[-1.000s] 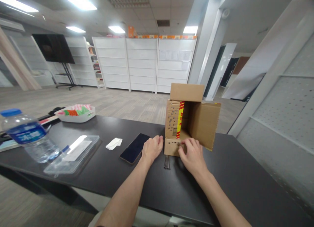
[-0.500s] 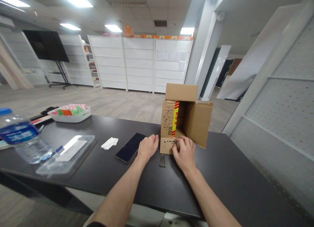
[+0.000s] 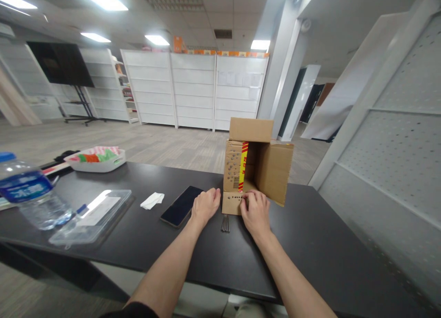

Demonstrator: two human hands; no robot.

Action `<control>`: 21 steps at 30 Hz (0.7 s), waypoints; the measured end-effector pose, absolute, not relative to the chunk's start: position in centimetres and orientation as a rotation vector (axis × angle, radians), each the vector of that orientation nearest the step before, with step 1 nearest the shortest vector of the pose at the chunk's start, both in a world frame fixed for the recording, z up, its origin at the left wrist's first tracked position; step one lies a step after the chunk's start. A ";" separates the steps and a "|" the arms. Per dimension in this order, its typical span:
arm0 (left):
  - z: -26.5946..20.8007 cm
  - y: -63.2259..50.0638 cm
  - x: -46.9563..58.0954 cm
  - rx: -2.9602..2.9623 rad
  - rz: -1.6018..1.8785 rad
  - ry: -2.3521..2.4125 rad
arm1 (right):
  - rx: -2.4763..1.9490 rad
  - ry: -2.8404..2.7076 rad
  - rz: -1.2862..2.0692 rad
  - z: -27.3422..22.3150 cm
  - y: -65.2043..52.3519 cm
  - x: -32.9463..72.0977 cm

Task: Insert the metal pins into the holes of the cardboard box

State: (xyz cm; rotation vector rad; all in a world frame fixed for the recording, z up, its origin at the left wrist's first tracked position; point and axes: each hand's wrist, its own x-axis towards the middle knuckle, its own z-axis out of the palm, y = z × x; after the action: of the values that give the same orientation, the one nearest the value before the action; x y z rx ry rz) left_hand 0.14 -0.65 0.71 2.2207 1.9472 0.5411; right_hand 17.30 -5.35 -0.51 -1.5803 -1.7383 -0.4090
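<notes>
Standing open on the dark counter (image 3: 317,244), a cardboard box (image 3: 261,169) shows a row of small holes along its lower front panel (image 3: 230,206). The person's right hand (image 3: 257,213) bends its fingers at that panel; from here I can't tell whether they pinch anything. Curled into a fist, the left hand (image 3: 206,205) sits between the box and a phone (image 3: 179,209). Slim metal fasteners (image 3: 225,223) lie just in front of the box.

Both arms (image 3: 172,265) extend forward. Left hand (image 3: 204,205): curled into a fist. Right hand (image 3: 257,212): palm down, fingers bent.
</notes>
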 end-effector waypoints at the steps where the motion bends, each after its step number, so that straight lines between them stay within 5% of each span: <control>1: 0.6 -0.6 0.1 2.232 0.545 1.944 | -1.581 -1.734 -0.410 -0.6 -5.3 17.3; 21: 0.8 -0.7 0.2 2.244 0.523 1.969 | -1.504 -1.695 -0.413 -0.8 -4.9 17.3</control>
State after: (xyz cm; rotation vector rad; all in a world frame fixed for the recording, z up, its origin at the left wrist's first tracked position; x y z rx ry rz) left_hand 0.18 -0.70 0.76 2.2437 1.9692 0.5234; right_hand 17.25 -4.95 -0.83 -1.5037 -1.6948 -0.4128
